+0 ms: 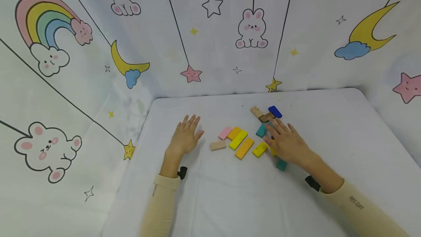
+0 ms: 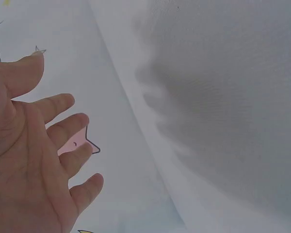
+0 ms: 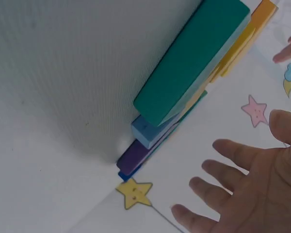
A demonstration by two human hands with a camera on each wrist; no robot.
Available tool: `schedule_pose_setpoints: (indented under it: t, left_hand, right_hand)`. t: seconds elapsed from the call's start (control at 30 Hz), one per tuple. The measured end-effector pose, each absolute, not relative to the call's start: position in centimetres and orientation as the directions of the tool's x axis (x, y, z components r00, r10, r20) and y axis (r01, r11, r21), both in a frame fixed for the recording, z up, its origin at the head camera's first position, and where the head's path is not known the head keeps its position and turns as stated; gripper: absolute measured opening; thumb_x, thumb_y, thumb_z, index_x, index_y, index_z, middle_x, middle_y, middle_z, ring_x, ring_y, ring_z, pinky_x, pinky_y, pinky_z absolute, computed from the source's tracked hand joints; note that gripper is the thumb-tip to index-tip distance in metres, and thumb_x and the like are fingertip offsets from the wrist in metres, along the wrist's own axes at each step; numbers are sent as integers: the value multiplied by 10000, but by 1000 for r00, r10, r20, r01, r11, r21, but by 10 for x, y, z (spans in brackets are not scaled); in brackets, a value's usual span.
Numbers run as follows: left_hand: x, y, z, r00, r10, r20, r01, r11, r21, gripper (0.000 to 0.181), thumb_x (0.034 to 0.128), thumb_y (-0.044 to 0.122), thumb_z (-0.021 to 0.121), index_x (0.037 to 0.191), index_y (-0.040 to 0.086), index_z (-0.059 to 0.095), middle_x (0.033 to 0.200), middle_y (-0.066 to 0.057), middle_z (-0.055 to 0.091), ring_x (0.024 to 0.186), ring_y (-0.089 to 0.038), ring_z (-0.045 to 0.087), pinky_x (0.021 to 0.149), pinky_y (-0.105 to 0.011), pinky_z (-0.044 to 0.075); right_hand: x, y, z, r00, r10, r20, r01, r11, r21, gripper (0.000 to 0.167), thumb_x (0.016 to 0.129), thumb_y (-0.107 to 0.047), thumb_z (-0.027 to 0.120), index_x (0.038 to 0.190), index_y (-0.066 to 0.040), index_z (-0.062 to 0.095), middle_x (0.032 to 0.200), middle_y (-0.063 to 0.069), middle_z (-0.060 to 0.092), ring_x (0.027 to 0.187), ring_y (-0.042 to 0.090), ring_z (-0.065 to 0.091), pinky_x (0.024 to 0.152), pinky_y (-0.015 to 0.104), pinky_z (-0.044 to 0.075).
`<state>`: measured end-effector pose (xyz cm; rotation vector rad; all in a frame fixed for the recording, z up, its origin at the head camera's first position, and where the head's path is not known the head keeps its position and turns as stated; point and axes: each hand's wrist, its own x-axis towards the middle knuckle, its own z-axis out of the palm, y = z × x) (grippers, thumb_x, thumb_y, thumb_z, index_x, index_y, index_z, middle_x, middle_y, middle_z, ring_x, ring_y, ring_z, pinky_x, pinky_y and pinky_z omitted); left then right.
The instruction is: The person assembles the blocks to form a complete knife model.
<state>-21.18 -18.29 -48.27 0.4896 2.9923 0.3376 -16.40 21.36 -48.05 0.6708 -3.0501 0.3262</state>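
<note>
My left hand [image 1: 185, 140] hovers over the white table left of the blocks, fingers spread and holding nothing; the left wrist view shows its palm [image 2: 26, 160]. Spread over the right part of the blocks, my right hand [image 1: 291, 143] hides some of them. In the right wrist view that hand [image 3: 254, 182] holds nothing, beside a green block [image 3: 194, 63], a light blue block [image 3: 148, 131] and a purple block [image 3: 133, 156]. Between the hands lie a pink block [image 1: 225, 133], a plain wooden block [image 1: 218, 145], a yellow block [image 1: 238, 139] and an orange block [image 1: 244, 148].
Behind my right hand lie a dark blue block [image 1: 275, 111], a light wooden block [image 1: 256, 112] and a brown block [image 1: 267, 117]. A teal block [image 1: 281, 164] is just in front of that hand. A printed cloth [image 1: 217, 54] hangs behind the white table [image 1: 227, 200].
</note>
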Motion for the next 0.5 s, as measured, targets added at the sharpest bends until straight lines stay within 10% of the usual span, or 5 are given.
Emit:
schedule_pose_setpoints:
  t: [0.5]
  left_hand:
    - [-200, -165, -481, -921, 389, -30, 369, 895, 252, 631, 1130, 454, 393, 1660, 128, 285, 1730, -85, 220, 1610, -325, 105, 1292, -563, 134]
  right_hand:
    - [-148, 199, -492, -861, -506, 55, -508, 847, -155, 612, 1115, -414, 472, 1586, -27, 419, 1687, 192, 290, 1563, 422, 231, 1225, 681, 223]
